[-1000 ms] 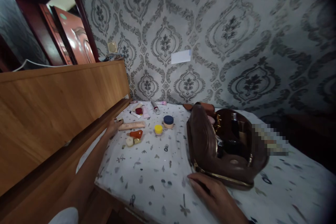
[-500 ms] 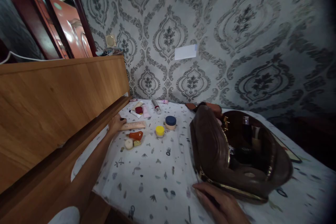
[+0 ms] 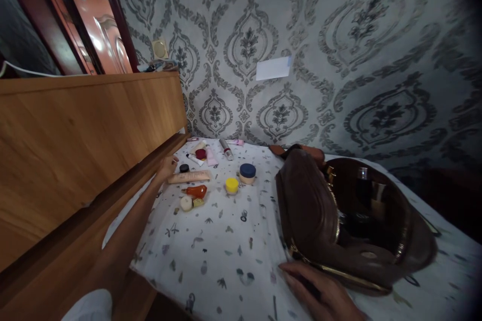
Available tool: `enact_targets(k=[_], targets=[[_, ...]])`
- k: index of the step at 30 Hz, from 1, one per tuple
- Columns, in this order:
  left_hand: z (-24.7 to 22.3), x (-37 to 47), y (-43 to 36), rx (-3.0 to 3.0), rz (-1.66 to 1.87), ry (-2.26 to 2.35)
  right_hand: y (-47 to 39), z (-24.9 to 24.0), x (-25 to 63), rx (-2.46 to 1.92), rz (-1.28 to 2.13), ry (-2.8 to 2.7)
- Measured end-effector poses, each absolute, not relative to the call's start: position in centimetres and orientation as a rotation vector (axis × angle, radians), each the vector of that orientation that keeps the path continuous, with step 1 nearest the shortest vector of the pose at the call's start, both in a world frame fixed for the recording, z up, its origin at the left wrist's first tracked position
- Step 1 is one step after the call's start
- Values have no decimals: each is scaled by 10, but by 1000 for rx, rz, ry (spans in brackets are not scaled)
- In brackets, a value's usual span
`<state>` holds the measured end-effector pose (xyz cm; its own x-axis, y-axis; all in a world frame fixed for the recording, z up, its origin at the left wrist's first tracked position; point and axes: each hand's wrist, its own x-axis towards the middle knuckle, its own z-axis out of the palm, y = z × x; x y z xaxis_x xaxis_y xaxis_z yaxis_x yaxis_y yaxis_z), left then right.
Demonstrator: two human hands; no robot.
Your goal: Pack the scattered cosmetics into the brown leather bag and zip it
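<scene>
At the far left of the cloth, my left hand [image 3: 166, 167] is beside a small black-lidded jar [image 3: 184, 168], apart from it, its fingers loosely parted with nothing visible in them. Just below the jar lies a beige tube [image 3: 190, 177]. Nearer to me are an amber bottle [image 3: 196, 191], a small round cream-coloured item [image 3: 186, 203] and a small gold piece [image 3: 198, 202]. My right hand [image 3: 320, 288] rests on the cloth by the front corner of an open brown handbag [image 3: 307, 200], thumb and fingers apart, holding nothing I can see. Dark bottles show inside the bag.
A yellow-lidded jar [image 3: 231, 185] and a blue-lidded jar [image 3: 247, 173] stand mid-cloth. Behind lie a pink tube [image 3: 211, 156], a silver tube [image 3: 226, 149] and a dark red round item [image 3: 201, 153]. A wooden panel [image 3: 94, 130] borders the left; patterned wall behind.
My left hand has let go of the black-lidded jar, which now stands behind the beige tube, and has drawn slightly back and up. The right hand stays by the bag; the view has shifted a little.
</scene>
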<state>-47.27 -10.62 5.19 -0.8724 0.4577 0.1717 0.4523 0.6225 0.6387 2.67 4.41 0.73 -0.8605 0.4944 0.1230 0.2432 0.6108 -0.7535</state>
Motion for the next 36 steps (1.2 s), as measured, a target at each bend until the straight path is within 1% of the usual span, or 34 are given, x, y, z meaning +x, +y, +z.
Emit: enact_targets(k=[4,7,11,16,19,22,24,26,29,32,36], targets=[[49,-467,-96,847,1127,2761,40,6,23,-472,1086,-2573],[46,-462,-89,835,1205,2681,25,12,9,-337,1083,-2569],[49,-460,-89,791,1410,2491,0,35,-26,-178,1126,-2648],[65,-448,-101,838,1697,2084,-21,56,-80,-87,1260,-2705],[71,-437,-109,901,1882,1795,-30,47,-106,-46,1476,-2630],[72,-431,-113,897,2003,1463,-37,25,-121,-126,1932,-2405],[69,-429,-114,869,2001,1380,-38,12,-126,-237,2174,-2206],[65,-428,-113,843,1995,1363,-34,5,-126,-299,2280,-2069],[58,-430,-109,869,2004,1437,-28,7,-124,-304,2326,-1996],[56,-438,-104,977,1916,1783,-25,12,-122,-310,2333,-1999],[60,-460,-93,1015,1672,2218,-29,13,-121,-318,2340,-2019]])
